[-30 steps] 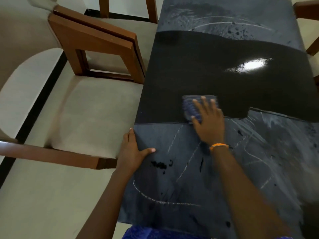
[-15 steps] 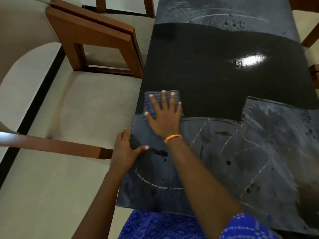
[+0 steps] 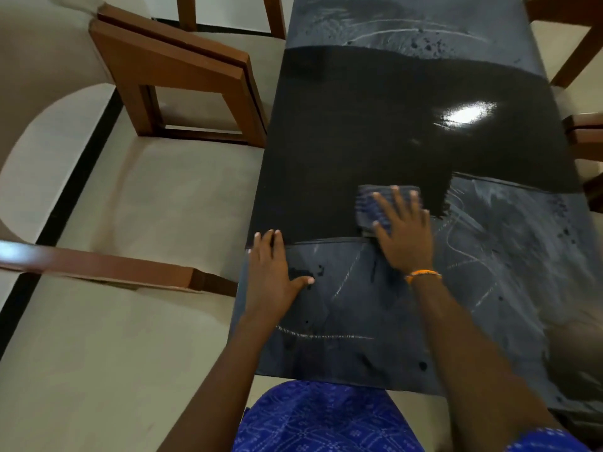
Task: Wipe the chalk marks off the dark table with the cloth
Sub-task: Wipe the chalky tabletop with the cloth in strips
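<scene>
Head: right hand point(image 3: 406, 238) flat on cloth point(image 3: 370, 207)

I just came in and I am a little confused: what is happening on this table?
A person is wiping chalk off the dark table. The right hand presses a blue cloth flat at the edge of a clean black band. The left hand rests flat near the table's left edge. Chalk marks remain on the dusty near part, and at the far end.

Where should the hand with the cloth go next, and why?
Probably rightward: the right hand presses the cloth flat at the wiped black band's edge, and chalk marks lie just beside it on the table. The left hand braces the edge.
</scene>
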